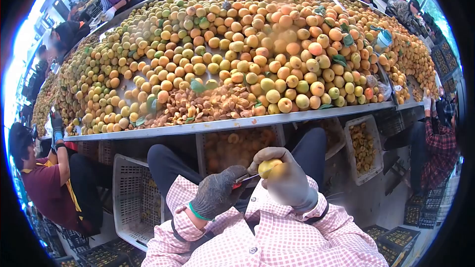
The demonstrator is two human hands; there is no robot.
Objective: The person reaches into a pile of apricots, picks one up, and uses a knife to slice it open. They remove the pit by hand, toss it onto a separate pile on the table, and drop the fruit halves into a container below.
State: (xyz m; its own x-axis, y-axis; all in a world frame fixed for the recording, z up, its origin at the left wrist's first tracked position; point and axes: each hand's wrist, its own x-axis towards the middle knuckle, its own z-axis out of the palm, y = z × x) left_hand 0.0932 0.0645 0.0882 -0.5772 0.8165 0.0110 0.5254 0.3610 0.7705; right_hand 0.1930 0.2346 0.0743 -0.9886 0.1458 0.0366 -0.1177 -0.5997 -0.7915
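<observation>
My left hand [217, 193], in a dark knitted glove with a green cuff edge, grips a small red-handled knife [245, 178]. Its blade points right, toward my other hand. My gloved right hand [287, 180] is closed around a yellow-green apricot [268, 167], and the blade tip is right at the fruit. A blurred patch covers part of this hand. Both hands are over my lap, in front of the table's metal edge [217, 126]. Just beyond that edge lies a heap of brown apricot pits [203, 105].
Apricots [198, 44] cover the sloping table. Beneath it is a crate of fruit [200, 143]. On my left stands a white crate [118, 202]; on my right, a crate of halved apricots [352, 148]. People sit at both sides [47, 183] [438, 148] and across the table.
</observation>
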